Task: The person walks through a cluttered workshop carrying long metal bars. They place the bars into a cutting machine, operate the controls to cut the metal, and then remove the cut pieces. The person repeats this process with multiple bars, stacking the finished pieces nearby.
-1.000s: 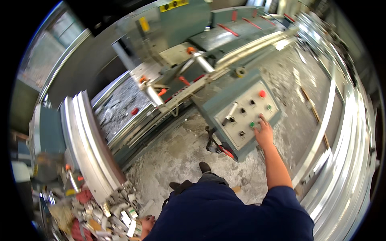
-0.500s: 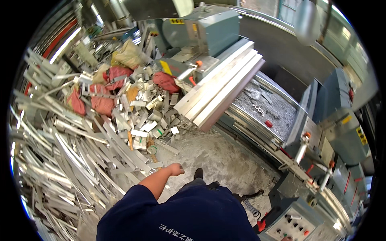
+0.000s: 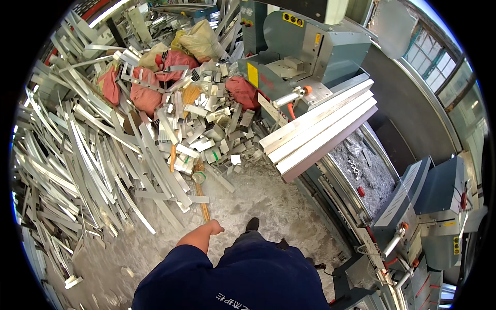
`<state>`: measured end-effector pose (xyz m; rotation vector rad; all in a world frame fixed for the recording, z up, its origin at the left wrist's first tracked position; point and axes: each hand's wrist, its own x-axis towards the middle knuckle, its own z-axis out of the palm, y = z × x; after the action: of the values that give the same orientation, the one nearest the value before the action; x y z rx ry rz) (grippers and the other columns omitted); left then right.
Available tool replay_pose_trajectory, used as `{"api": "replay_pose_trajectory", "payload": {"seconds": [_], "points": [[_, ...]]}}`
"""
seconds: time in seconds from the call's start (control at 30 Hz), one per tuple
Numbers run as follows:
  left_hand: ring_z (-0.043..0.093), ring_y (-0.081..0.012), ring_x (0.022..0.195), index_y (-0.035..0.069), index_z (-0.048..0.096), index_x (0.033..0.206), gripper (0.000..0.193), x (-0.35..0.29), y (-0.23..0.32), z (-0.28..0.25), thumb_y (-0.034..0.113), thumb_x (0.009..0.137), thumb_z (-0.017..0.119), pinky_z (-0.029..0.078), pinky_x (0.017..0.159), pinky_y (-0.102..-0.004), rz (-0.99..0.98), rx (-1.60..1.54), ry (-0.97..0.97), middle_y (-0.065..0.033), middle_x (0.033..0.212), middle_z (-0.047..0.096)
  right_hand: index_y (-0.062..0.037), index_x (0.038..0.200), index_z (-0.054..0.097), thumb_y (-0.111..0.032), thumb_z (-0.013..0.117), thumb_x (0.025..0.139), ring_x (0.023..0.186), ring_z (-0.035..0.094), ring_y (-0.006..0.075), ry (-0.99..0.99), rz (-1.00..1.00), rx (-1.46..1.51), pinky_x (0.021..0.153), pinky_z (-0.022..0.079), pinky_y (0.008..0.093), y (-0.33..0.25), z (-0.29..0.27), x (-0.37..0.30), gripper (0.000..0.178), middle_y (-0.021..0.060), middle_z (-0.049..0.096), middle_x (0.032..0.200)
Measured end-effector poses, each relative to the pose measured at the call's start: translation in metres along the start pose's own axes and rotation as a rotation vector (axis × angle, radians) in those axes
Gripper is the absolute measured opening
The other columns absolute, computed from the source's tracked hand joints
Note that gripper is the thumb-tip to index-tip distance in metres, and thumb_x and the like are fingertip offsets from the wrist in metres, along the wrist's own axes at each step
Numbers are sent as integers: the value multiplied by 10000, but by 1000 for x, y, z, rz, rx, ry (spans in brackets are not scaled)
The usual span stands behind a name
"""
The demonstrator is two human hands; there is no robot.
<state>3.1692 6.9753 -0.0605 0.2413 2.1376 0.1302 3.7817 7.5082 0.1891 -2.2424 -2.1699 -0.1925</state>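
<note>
My left hand (image 3: 211, 227) hangs over the grey floor beside my body, its fingers loosely curled with nothing visible in them. It touches nothing; nearest to it are a thin wooden stick (image 3: 203, 207) and the ends of long metal strips (image 3: 170, 209). My right hand is out of sight. To the right of my feet, several pale, long metal profiles (image 3: 323, 126) lie side by side on a grey-green machine (image 3: 338, 54), their ends jutting toward me. A silver clamp cylinder (image 3: 288, 98) with an orange fitting is beside them.
A heap of short metal offcuts (image 3: 214, 137) and red sacks (image 3: 145, 93) lies ahead. Curved metal strips (image 3: 93, 155) spread across the left floor. The machine's bed (image 3: 374, 178) holds metal chips and a small red object (image 3: 361, 191). A second machine head (image 3: 439, 186) stands right.
The view has shifted, so the heap and machine sit farther right, mostly higher too. The control box with buttons at the lower right has left the view. My left hand still hangs beside me.
</note>
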Motion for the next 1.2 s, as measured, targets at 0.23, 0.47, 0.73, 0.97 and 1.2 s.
{"api": "replay_pose_trajectory", "payload": {"seconds": [0.23,0.47,0.73,0.97,1.2], "points": [[619,-371,957,0,710,927,545,26,-27,-3,509,790,570,477,861,-411,52,-52,36,-220,989,667,-84,1211,597,-309,733,772,1004,646,251,99,79,323,839,534,293,-50,-21,9,511,157,632,1178],[602,-390,998,-29,689,992,518,41,-11,-42,433,769,618,474,865,-422,178,-341,83,-261,1051,640,75,1072,655,-265,646,887,939,657,309,-148,-191,541,806,522,406,-234,-68,-49,387,228,676,1033],[613,-397,960,-47,687,943,524,83,-90,-15,437,754,617,481,857,-415,136,-265,114,-274,998,644,-45,1174,645,-410,567,910,1051,630,333,-366,-579,254,890,482,453,-321,-32,-47,458,207,655,1119],[634,-376,934,-45,694,889,518,47,-110,-1,446,727,661,501,807,-408,-250,-497,120,-260,942,662,39,862,642,-147,642,808,656,666,264,-539,-722,409,625,514,372,-390,-8,-24,194,162,674,744],[630,-203,752,68,649,919,192,38,-55,-9,220,804,632,449,581,-398,-384,-919,-225,-85,872,656,-16,896,676,-239,685,768,767,673,302,-599,-787,448,689,515,374,-487,15,55,257,161,681,785]]}}
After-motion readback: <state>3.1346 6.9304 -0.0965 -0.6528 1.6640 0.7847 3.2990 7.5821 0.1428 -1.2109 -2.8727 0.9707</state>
